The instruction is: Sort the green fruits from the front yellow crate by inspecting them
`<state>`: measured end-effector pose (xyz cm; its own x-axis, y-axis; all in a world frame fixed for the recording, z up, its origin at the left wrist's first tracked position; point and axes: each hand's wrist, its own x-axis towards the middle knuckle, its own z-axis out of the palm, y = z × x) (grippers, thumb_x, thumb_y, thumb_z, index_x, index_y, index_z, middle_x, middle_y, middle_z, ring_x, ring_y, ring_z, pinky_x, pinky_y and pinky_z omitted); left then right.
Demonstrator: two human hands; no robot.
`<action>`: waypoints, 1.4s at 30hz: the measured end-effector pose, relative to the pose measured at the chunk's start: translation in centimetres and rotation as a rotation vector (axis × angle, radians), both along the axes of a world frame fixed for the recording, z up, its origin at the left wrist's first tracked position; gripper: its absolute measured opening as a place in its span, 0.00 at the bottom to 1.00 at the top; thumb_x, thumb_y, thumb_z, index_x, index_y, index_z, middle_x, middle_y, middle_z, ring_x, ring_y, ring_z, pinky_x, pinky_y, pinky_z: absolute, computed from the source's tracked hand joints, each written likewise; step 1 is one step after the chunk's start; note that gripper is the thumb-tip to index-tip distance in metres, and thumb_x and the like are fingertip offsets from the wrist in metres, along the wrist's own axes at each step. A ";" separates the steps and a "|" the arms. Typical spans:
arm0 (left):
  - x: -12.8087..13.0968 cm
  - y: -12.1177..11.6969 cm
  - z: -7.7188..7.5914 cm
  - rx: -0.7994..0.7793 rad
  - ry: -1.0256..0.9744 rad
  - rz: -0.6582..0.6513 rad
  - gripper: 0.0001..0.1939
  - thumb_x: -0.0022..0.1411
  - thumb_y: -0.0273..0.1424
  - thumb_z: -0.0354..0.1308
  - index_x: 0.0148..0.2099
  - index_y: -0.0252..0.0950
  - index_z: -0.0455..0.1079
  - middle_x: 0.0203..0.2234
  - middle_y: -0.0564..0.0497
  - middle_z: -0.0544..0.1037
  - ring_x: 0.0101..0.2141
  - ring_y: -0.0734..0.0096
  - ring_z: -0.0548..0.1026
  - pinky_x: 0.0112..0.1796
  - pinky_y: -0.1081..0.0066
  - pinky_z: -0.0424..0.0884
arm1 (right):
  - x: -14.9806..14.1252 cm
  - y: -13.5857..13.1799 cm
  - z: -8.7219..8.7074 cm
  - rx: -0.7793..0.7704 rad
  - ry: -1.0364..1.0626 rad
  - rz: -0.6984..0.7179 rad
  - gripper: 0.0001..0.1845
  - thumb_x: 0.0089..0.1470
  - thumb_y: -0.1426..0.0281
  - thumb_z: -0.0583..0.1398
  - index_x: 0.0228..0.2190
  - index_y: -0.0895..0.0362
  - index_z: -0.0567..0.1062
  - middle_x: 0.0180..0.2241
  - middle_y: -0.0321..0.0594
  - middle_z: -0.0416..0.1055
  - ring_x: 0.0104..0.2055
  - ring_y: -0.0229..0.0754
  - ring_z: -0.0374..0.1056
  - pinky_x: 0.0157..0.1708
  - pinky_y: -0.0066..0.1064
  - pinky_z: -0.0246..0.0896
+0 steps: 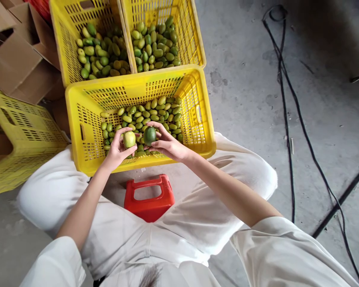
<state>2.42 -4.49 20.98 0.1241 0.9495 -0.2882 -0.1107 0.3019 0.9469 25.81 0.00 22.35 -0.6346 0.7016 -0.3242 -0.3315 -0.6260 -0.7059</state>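
Observation:
Over the front yellow plastic crate (137, 83), my left hand (119, 148) holds a round pale yellow-green fruit (129, 139) between thumb and fingers. Close beside it, my right hand (171, 146) grips a dark green fruit (150, 136) the same way. The two fruits are side by side and apart, above a layer of small oval green fruits (155, 112) that covers much of the crate's bottom. The hands hide part of this layer.
Behind stand two more yellow crates (202, 48) with similar fruit. Another yellow crate (30, 119) and open cardboard boxes (14, 59) are at left. A red plastic stool (149, 209) sits between my legs. Black cables (302, 115) lie on the concrete floor at right.

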 end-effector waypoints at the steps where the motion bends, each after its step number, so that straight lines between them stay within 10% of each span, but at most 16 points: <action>1: -0.1 0.0 0.0 0.000 0.006 -0.004 0.35 0.54 0.30 0.76 0.62 0.44 0.69 0.51 0.46 0.81 0.35 0.71 0.79 0.40 0.69 0.79 | 0.1 0.0 0.0 -0.027 0.008 0.014 0.36 0.49 0.75 0.69 0.57 0.43 0.67 0.43 0.29 0.74 0.39 0.36 0.77 0.43 0.28 0.77; 14: -0.1 0.1 0.4 -0.140 -0.249 0.110 0.26 0.61 0.41 0.73 0.59 0.46 0.75 0.50 0.49 0.82 0.55 0.58 0.81 0.55 0.58 0.80 | 0.3 0.0 -0.2 -0.084 -0.030 0.018 0.39 0.43 0.72 0.77 0.56 0.47 0.72 0.44 0.31 0.77 0.39 0.38 0.80 0.46 0.31 0.79; 28: 0.4 0.6 1.2 -0.182 -0.346 0.185 0.23 0.52 0.38 0.78 0.44 0.41 0.70 0.31 0.54 0.77 0.27 0.74 0.75 0.27 0.74 0.71 | 0.1 -0.2 -0.2 -0.047 -0.069 -0.070 0.29 0.47 0.60 0.77 0.42 0.49 0.67 0.27 0.26 0.67 0.20 0.30 0.54 0.19 0.23 0.46; 32: 0.2 0.8 1.7 -0.214 -0.364 0.216 0.19 0.57 0.41 0.71 0.47 0.40 0.73 0.36 0.48 0.80 0.36 0.65 0.80 0.32 0.68 0.77 | 0.1 0.1 -0.2 -0.170 -0.063 -0.094 0.26 0.56 0.47 0.69 0.45 0.51 0.71 0.31 0.33 0.74 0.27 0.36 0.68 0.24 0.26 0.63; 42: -0.4 0.7 1.3 -0.194 -0.295 0.173 0.27 0.51 0.44 0.78 0.48 0.39 0.75 0.39 0.47 0.82 0.39 0.61 0.84 0.35 0.67 0.83 | 0.5 0.7 -0.4 -0.319 0.025 -0.084 0.11 0.63 0.60 0.61 0.43 0.52 0.71 0.39 0.41 0.81 0.42 0.49 0.81 0.42 0.43 0.81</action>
